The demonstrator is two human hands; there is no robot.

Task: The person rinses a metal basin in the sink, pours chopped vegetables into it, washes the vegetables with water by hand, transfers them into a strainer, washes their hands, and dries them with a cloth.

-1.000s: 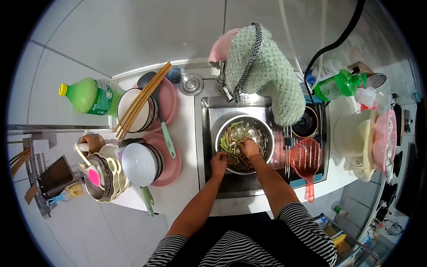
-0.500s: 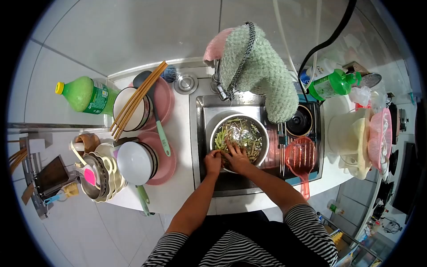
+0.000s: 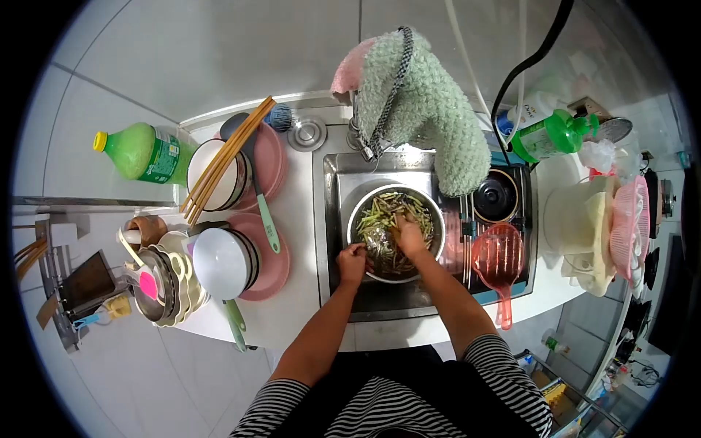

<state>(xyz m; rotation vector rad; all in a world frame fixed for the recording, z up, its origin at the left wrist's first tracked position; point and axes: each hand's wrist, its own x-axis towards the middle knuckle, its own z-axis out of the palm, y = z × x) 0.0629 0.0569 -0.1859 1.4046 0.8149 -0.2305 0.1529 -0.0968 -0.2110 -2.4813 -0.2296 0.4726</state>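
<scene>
A round metal bowl [image 3: 441,232] stands in the steel sink [image 3: 337,182], holding water and cut green and brownish vegetable stems [image 3: 380,219]. At the bowl's left front rim is my left hand [image 3: 352,264], its fingers curled closed on the edge. My right hand [image 3: 409,237] reaches down into the stems on the right side of the bowl. Its fingertips are hidden among the stems and water, so their grip does not show. Above the sink, a pale green cloth [image 3: 445,109] hangs over the faucet.
To the right are a red slotted scoop [image 3: 499,252], a black round lid [image 3: 496,195] and a green pump bottle [image 3: 551,137]. On the left stand stacked bowls [image 3: 221,266], pink plates [image 3: 270,255], wooden chopsticks [image 3: 230,160] and a green bottle [image 3: 150,155].
My right hand has moved right and slightly up, deeper into the stems, away from my left hand. The stems have shifted. My left hand stays near the rim.
</scene>
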